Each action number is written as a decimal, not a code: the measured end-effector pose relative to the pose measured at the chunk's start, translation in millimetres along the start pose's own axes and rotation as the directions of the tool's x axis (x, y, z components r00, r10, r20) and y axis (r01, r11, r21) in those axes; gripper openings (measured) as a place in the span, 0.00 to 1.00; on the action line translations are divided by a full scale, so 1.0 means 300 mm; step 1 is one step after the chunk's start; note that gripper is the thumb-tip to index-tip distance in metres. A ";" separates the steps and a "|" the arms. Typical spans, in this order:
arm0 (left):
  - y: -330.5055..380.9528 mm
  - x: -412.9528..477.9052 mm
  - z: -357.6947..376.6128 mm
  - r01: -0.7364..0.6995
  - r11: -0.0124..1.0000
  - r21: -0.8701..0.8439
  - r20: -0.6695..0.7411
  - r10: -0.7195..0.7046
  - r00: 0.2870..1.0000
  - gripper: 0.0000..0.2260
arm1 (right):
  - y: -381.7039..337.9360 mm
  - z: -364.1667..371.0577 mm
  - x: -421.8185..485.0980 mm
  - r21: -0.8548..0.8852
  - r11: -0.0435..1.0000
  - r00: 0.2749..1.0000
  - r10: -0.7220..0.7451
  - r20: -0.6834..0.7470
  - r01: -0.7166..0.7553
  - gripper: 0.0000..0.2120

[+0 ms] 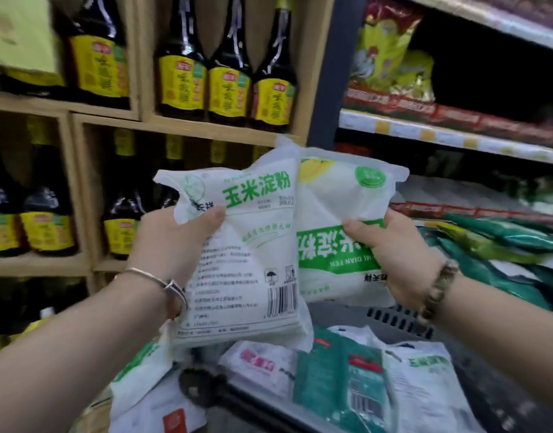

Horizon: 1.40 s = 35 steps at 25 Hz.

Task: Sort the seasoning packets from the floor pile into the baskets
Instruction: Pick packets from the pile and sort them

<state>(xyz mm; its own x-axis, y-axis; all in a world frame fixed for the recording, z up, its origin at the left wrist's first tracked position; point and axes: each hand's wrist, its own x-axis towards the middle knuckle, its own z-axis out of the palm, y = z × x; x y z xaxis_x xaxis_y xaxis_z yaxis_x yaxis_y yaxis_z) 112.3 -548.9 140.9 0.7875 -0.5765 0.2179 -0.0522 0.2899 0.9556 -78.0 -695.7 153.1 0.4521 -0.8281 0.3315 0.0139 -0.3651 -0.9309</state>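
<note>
My left hand (172, 242) grips a white starch packet (247, 267) with green lettering, its back side with the barcode facing me. My right hand (393, 254) grips a second white starch packet (340, 207), front side facing me and upside down. Both packets are held up side by side, touching, in front of the shelves. Below them stands a dark plastic basket (400, 320) holding several packets, among them teal ones (340, 379) and a white one with pink print (262, 367).
Wooden shelves on the left hold dark sauce bottles (228, 70) with yellow labels. A metal shelf (456, 135) on the right carries yellow-green bags and, lower, green packets (500, 242). More white packets (140, 367) lie at the bottom left.
</note>
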 end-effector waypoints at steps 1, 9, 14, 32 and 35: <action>-0.013 0.013 0.053 0.003 0.999 0.045 0.019 -0.004 1.000 0.05 | 0.024 -0.045 0.008 -0.019 0.999 0.999 0.027 -0.035 -0.028 0.05; -0.228 0.100 0.348 -0.030 0.763 0.645 0.201 -0.132 0.971 0.16 | 0.263 -0.244 0.025 -0.186 0.877 0.892 0.410 -0.189 -0.443 0.11; -0.396 0.193 0.436 -0.152 0.422 0.894 0.289 -0.282 0.915 0.12 | 0.434 -0.231 0.034 -0.517 0.606 0.777 0.590 -0.219 -0.605 0.24; -0.611 0.226 0.468 -0.580 0.016 0.815 0.578 -0.117 0.808 0.28 | 0.456 -0.331 0.104 -0.989 0.144 0.885 0.463 0.050 -0.020 0.18; -0.612 0.235 0.454 -0.778 -0.083 0.622 0.646 -0.508 0.570 0.47 | 0.493 -0.260 0.069 -0.920 0.388 0.917 0.346 0.200 0.055 0.35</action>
<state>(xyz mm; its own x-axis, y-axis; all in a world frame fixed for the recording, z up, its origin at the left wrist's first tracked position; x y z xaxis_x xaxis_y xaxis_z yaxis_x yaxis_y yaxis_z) 93.9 -746.8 7.8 0.0790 -0.9693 -0.2327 -0.9908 -0.0507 -0.1254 -136.0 -799.9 34.3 0.5978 -0.8001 -0.0491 -0.7906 -0.5783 -0.2014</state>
